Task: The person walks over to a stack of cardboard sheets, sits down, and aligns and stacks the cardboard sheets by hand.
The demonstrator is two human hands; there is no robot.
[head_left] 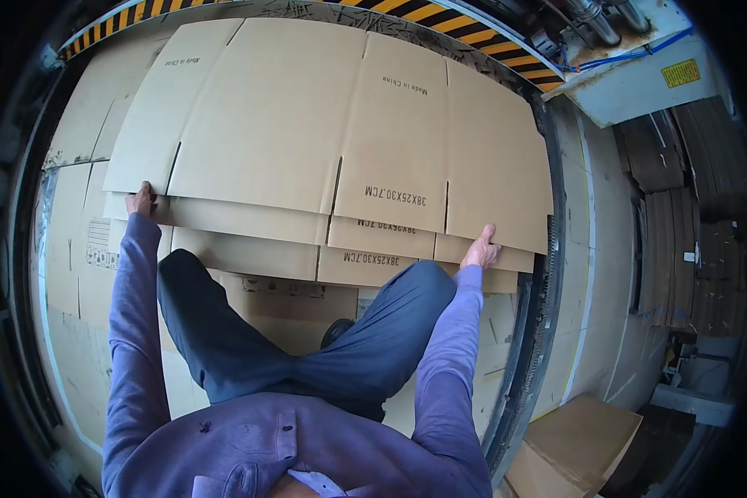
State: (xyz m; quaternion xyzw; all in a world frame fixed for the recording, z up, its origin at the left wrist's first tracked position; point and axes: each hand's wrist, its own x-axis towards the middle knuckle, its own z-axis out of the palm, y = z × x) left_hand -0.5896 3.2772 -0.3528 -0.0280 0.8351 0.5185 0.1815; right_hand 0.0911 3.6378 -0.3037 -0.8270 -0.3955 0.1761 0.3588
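A large flat cardboard box blank (261, 124), slotted and printed with "Made in China" and "38X25X30.7CM", lies across the space before me. At its near left corner, my left hand (142, 200) grips the edge, thumb on top and fingers mostly hidden below. My right hand (481, 249) pinches the near edge toward the right corner in the same way. Beneath it, a second box blank (249, 221) and a third box blank (261, 256) peek out in steps toward my knees. How far each hand's fingers reach under the lower blanks is hidden.
A black-and-yellow striped barrier (440, 18) borders the far side, with machinery (593, 25) at the upper right. A dark toothed rail (539, 319) runs along the right. Stacked brown cardboard (668, 249) stands beyond it, and a cardboard box (577, 440) sits at the lower right.
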